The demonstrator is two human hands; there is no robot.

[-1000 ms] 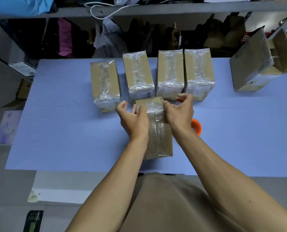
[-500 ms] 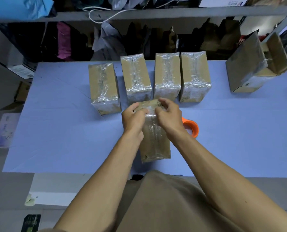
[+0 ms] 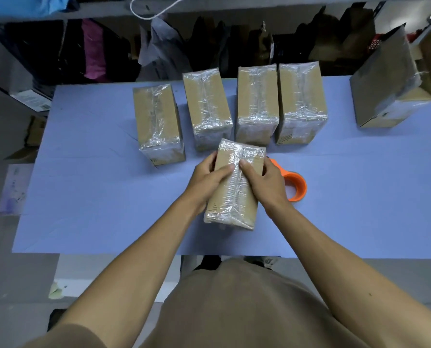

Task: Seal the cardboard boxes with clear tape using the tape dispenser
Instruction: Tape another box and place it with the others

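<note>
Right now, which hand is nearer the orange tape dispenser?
Right. The right hand grips the box's right side, directly beside the orange tape dispenser, partly covering its near end. The left hand grips the box's left side, with the box between it and the dispenser.

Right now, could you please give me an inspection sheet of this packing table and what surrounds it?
Surface: blue table, with creases.
Job's things: held box taped along its top seam; four taped boxes in a row behind it; orange tape dispenser lying right of the held box.
Clutter: open carton at the far right of the table.
Hands: left hand and right hand grip the held box's sides, thumbs pressing on the tape.
Cables: white cord looped on the shelf above.
Surroundings: bags and clothing under the shelf; cardboard and papers on the floor at left.
</note>
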